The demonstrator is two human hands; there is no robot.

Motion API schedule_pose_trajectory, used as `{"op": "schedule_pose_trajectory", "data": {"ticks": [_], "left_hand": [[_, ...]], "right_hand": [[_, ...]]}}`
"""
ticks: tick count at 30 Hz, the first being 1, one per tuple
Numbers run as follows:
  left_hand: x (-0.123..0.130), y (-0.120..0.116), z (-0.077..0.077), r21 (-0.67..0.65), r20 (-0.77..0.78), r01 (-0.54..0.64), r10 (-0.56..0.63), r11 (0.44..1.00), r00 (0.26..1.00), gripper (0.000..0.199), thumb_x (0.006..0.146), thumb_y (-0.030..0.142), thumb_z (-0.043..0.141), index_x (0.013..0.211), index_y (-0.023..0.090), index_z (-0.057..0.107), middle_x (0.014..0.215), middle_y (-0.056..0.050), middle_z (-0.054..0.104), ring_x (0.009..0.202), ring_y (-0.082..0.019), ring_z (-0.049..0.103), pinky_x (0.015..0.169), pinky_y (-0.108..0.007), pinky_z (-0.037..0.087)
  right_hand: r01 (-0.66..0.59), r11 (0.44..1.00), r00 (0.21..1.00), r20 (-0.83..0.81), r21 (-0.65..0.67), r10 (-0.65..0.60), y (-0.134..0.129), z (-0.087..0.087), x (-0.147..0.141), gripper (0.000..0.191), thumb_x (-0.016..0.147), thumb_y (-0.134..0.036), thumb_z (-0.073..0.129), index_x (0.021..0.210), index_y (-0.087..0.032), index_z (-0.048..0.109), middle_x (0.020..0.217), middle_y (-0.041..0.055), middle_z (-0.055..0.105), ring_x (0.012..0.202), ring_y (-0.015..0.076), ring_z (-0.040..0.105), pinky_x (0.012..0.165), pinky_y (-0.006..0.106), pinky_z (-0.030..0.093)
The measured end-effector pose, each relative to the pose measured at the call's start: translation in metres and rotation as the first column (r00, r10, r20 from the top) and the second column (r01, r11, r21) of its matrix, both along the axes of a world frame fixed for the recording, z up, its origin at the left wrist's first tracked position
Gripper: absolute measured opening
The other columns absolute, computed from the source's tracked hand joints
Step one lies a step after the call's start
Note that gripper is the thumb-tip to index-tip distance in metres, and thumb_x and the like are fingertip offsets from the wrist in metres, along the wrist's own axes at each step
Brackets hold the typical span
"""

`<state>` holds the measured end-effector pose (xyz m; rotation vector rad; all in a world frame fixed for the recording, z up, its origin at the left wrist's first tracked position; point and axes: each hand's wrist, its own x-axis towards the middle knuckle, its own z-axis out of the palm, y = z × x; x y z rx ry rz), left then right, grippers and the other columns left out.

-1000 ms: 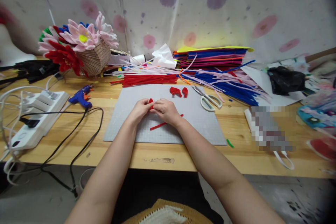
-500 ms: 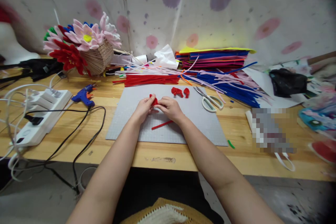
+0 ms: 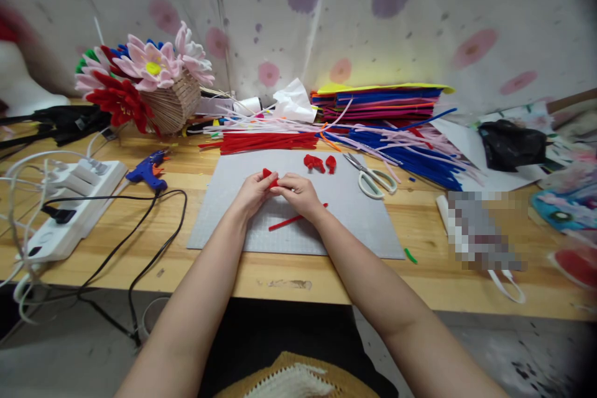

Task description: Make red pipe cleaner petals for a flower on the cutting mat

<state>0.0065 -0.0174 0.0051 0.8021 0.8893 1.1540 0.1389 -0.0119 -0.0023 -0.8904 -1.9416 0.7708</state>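
Note:
Between my two hands is a small piece of bent red pipe cleaner [image 3: 269, 178], partly covered by the fingers. My left hand [image 3: 255, 191] pinches it from the left, and its red tip pokes up above the thumb. From the right, my right hand [image 3: 298, 191] grips the same piece with closed fingertips. Below them, a straight red pipe cleaner [image 3: 285, 222] lies on the grey cutting mat [image 3: 224, 224], partly under my right wrist. Several shaped red pieces [image 3: 314, 164] rest at the mat's back edge, beside scissors [image 3: 372, 179] with pale handles.
Bundles of red [image 3: 268, 142] and blue pipe cleaners [image 3: 420, 158] lie behind the mat. At left are a blue glue gun [image 3: 148, 170], a white power strip [image 3: 74, 211] with loose cables, and a basket of fuzzy flowers [image 3: 170, 102]. A black bag [image 3: 513, 144] sits at right.
My fingers have shifted slightly around the red piece, and more of its tip shows above my left thumb. My right hand has turned a little; the far end of the straight pipe cleaner now shows.

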Motion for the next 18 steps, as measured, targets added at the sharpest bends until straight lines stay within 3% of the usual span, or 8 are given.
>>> {"op": "schedule_pose_trajectory", "data": {"ticks": [5, 12, 18], "left_hand": [[0.0036, 0.0026, -0.0017, 0.085, 0.028, -0.082, 0.080, 0.993, 0.996, 0.033, 0.053, 0.036, 0.074, 0.062, 0.012, 0.053, 0.054, 0.003, 0.054, 0.048, -0.004, 0.048, 0.050, -0.018, 0.037], [0.0031, 0.0009, -0.0007, 0.018, 0.123, 0.012, -0.014, 1.000, 0.992, 0.034, 0.055, 0.037, 0.074, 0.066, 0.013, 0.052, 0.056, 0.004, 0.055, 0.048, -0.004, 0.049, 0.049, -0.017, 0.040], [0.0030, 0.0018, 0.0005, 0.072, -0.019, -0.087, 0.089, 0.994, 0.996, 0.040, 0.060, 0.050, 0.065, 0.069, 0.011, 0.058, 0.056, 0.001, 0.057, 0.046, -0.005, 0.048, 0.044, -0.018, 0.038]], "right_hand": [[-0.002, 0.990, 0.990, -0.142, -0.143, -0.019, -0.0016, 0.0016, -0.0044, 0.026, 0.074, -0.038, 0.057, 0.057, -0.019, 0.058, 0.060, -0.0011, 0.045, 0.061, 0.0109, 0.044, 0.061, 0.025, 0.037], [-0.079, 0.982, 0.973, -0.229, -0.174, 0.038, -0.0019, 0.0034, -0.0056, 0.025, 0.073, -0.037, 0.058, 0.056, -0.018, 0.057, 0.060, -0.0012, 0.045, 0.062, 0.0107, 0.045, 0.062, 0.025, 0.037], [-0.090, 0.986, 0.970, -0.237, -0.140, 0.055, 0.0064, 0.0004, -0.0016, 0.019, 0.073, -0.031, 0.059, 0.059, -0.018, 0.060, 0.058, -0.0023, 0.045, 0.060, 0.0096, 0.044, 0.061, 0.024, 0.036]]}}
